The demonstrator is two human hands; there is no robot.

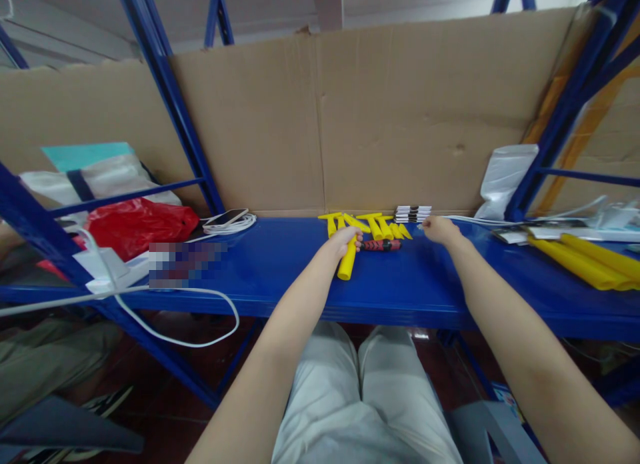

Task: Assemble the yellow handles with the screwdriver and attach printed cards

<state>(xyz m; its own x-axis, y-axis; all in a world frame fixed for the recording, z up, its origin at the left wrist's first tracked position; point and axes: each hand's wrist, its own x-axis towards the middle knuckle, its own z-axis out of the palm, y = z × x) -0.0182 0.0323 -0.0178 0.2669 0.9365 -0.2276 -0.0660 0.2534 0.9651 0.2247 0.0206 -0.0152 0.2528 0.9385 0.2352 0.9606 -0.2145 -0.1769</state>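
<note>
My left hand (349,239) is wrapped round a yellow tube (345,271), whose wide round end points toward me. Just behind it lie several yellow T-shaped pieces (373,225) and some small yellow wedge-like pieces (401,232). A red and black tool handle (383,245) rests on the blue shelf right of my left hand. My right hand (441,230) is closed low over the shelf, its fingertips pressed together near small clear bits that are too small to name. Beside those fingers stands a stack of white strips with black bands (413,214).
Yellow tubes (583,261) lie at the right of the blue shelf (280,271). A white plastic bag (507,177) leans by the right post. On the left are a phone (230,217), white cable, a power strip (107,267) and a red bag (137,224). Cardboard (250,131) closes the back.
</note>
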